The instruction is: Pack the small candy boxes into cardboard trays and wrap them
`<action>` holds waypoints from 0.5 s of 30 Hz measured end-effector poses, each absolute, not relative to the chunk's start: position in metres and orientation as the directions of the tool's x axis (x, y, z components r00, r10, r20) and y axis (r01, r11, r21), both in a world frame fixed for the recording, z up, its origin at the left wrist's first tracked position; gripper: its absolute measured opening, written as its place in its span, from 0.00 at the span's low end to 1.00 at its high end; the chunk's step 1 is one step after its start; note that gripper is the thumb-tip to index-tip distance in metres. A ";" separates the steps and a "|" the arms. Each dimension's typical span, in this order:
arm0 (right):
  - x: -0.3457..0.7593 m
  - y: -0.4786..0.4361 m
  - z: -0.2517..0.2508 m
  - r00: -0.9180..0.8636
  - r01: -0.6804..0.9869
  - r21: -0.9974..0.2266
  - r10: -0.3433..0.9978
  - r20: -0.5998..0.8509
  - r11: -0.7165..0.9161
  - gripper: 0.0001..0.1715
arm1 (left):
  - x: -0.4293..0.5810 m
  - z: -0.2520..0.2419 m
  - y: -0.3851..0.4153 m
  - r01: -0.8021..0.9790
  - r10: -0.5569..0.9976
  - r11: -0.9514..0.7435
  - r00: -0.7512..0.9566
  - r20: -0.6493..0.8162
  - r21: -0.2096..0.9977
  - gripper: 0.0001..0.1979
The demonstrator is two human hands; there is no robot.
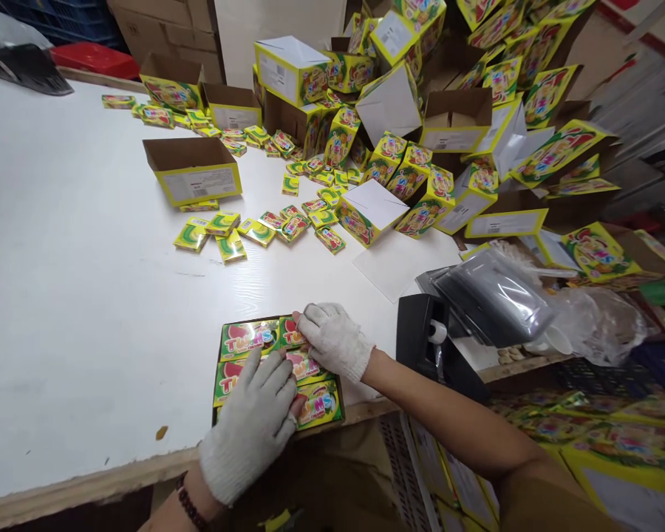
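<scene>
A shallow open box stands at the table's front edge, filled with a flat layer of yellow-green candy packs printed with watermelons. My left hand, in a white knit glove, lies over the packs at the lower left with its fingers stretched out. Its palm hides part of the box. At the upper right corner, my gloved right hand has its fingers bent and close together around the edge of a candy pack. That pack is partly covered by the fingers.
Small candy packs lie scattered beyond the box. An open display carton stands behind them, near a heap of cartons. A black tape dispenser and a stack of clear plastic bags are at right.
</scene>
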State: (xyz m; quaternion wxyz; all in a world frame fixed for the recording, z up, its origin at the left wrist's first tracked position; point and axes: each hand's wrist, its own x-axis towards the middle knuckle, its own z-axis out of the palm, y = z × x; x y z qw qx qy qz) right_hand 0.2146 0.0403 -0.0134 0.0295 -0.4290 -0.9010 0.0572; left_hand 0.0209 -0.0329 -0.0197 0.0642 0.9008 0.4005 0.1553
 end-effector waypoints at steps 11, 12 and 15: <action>0.250 0.042 -0.038 -0.669 0.543 -0.624 0.738 0.084 0.562 0.32 | 0.027 -0.010 -0.009 0.681 0.750 -0.661 0.591 0.296 0.315 0.11; 0.254 0.050 -0.042 -0.606 0.510 -0.706 0.788 0.111 0.492 0.32 | 0.031 -0.009 -0.003 0.676 0.739 -0.674 0.615 0.275 0.300 0.11; 0.268 0.093 -0.054 -0.350 0.538 -0.796 0.933 0.088 0.277 0.31 | 0.044 -0.012 0.014 0.619 0.669 -0.739 0.721 0.180 0.266 0.14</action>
